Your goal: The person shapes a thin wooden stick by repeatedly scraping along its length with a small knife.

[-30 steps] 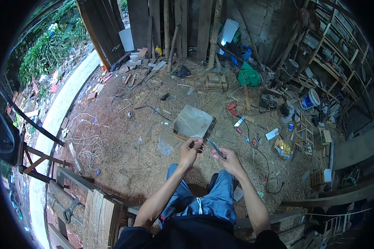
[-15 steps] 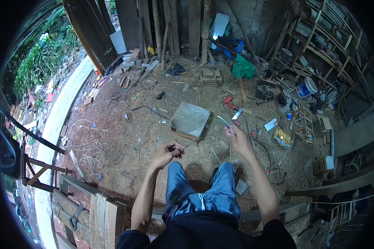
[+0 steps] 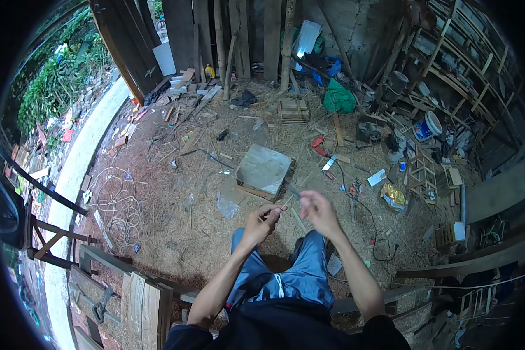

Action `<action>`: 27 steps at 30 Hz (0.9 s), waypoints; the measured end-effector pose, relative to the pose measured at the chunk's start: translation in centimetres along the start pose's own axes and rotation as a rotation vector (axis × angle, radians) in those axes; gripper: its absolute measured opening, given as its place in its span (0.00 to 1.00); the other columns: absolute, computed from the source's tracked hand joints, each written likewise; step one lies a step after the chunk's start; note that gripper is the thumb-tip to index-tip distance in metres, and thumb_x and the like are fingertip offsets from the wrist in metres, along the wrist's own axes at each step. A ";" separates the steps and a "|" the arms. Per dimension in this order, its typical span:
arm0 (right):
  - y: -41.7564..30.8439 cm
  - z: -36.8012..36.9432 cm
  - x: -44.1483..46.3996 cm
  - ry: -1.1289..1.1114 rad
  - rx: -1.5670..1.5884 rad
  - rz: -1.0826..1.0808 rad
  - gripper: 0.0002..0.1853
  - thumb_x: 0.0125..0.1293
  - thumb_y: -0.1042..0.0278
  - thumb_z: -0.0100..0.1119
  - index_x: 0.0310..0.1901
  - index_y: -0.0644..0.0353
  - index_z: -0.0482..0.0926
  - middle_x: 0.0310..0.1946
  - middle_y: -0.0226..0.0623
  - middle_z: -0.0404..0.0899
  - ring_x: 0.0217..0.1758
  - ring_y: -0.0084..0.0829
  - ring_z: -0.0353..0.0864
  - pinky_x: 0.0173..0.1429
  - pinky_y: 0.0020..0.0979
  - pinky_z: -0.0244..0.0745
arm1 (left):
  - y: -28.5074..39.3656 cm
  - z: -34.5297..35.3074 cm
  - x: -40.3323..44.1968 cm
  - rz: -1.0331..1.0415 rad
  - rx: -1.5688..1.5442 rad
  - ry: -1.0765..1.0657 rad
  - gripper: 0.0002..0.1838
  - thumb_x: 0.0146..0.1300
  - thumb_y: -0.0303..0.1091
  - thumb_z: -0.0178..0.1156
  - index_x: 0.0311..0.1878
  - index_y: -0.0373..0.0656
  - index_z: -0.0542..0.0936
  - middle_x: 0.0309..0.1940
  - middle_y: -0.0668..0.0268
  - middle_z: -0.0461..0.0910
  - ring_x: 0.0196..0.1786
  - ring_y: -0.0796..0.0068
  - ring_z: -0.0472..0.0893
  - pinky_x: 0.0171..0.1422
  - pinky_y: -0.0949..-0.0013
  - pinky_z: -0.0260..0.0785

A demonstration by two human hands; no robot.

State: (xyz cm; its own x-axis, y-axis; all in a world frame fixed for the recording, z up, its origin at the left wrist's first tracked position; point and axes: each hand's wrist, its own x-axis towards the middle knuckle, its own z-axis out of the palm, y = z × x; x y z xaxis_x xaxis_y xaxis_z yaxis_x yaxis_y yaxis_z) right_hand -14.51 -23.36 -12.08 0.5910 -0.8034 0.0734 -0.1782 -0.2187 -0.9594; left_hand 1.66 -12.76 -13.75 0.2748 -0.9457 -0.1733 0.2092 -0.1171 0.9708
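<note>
My left hand [image 3: 263,226] is closed in a pinch above my knees, with a thin light-coloured stick [image 3: 289,200] at its fingertips. Just to its right, my right hand [image 3: 319,214] is closed and partly smeared by motion. A narrow blade, apparently of a knife [image 3: 294,191], points out of it to the upper left; the handle is hidden in my fingers. The two hands are close together but apart. Beyond them on the floor stands a low wooden box [image 3: 265,167] with a flat greyish top.
A red power tool [image 3: 318,146] with a dark cord lies ahead to the right. Tangled rope [image 3: 119,204] lies left. Wooden boards [image 3: 143,300] stand at lower left. A bucket [image 3: 433,123] and a small wooden frame [image 3: 423,176] are at right. Shavings cover the floor.
Both hands have come closer together: the left moved right, the right moved left and down with the knife. The thin stick now shows at my left fingertips. The view shifted slightly.
</note>
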 end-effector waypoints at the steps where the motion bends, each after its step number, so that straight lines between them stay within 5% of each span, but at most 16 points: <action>1: 0.1 0.7 -0.2 -0.125 0.168 0.142 0.09 0.69 0.67 0.50 0.41 0.63 0.78 0.22 0.29 0.74 0.23 0.17 0.71 0.26 0.22 0.65 | -0.2 0.3 0.2 0.000 -0.001 -0.004 0.10 0.68 0.34 0.54 0.42 0.39 0.80 0.19 0.77 0.67 0.19 0.88 0.62 0.21 0.80 0.53; 3: 0.1 1.1 -0.2 -0.190 0.319 0.226 0.09 0.70 0.67 0.50 0.40 0.62 0.78 0.22 0.27 0.73 0.21 0.14 0.67 0.24 0.19 0.61 | -0.7 0.7 0.4 0.014 -0.107 -0.010 0.09 0.68 0.36 0.54 0.41 0.41 0.78 0.18 0.79 0.64 0.16 0.89 0.57 0.19 0.79 0.45; 7: 0.5 0.1 0.6 -0.339 0.486 0.324 0.10 0.69 0.65 0.51 0.42 0.62 0.79 0.22 0.24 0.72 0.17 0.10 0.58 0.19 0.14 0.50 | -0.7 1.0 -0.4 -0.051 -0.152 -0.015 0.09 0.68 0.35 0.54 0.40 0.40 0.80 0.19 0.77 0.68 0.17 0.90 0.60 0.18 0.80 0.48; 11: 0.8 -1.6 1.7 -0.156 0.486 0.307 0.11 0.69 0.65 0.52 0.43 0.64 0.79 0.22 0.24 0.71 0.16 0.10 0.58 0.18 0.14 0.49 | -0.4 0.2 -0.9 -0.222 -0.350 -0.108 0.09 0.68 0.34 0.53 0.41 0.40 0.78 0.20 0.77 0.66 0.16 0.90 0.58 0.17 0.81 0.45; 18: 0.2 0.1 0.7 -0.326 0.555 0.312 0.08 0.68 0.65 0.53 0.41 0.62 0.74 0.24 0.29 0.75 0.16 0.09 0.59 0.17 0.14 0.51 | -0.7 0.4 -0.4 -0.321 -0.534 -0.171 0.07 0.69 0.33 0.49 0.42 0.41 0.74 0.20 0.78 0.62 0.16 0.90 0.55 0.17 0.83 0.44; 27: 0.7 -2.8 2.6 -0.233 0.488 0.435 0.12 0.68 0.63 0.54 0.40 0.66 0.75 0.21 0.23 0.69 0.15 0.09 0.57 0.16 0.14 0.49 | 0.7 0.5 -1.8 -0.257 -0.268 -0.129 0.09 0.67 0.37 0.54 0.42 0.42 0.77 0.20 0.78 0.66 0.16 0.90 0.58 0.17 0.81 0.45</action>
State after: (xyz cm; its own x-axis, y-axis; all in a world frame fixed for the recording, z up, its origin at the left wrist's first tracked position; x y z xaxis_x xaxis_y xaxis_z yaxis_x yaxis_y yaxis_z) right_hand -15.28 -27.13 -11.78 0.7095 -0.6096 -0.3536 -0.0950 0.4144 -0.9051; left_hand 0.81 -11.32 -12.70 0.0653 -0.9283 -0.3660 0.4983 -0.2875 0.8180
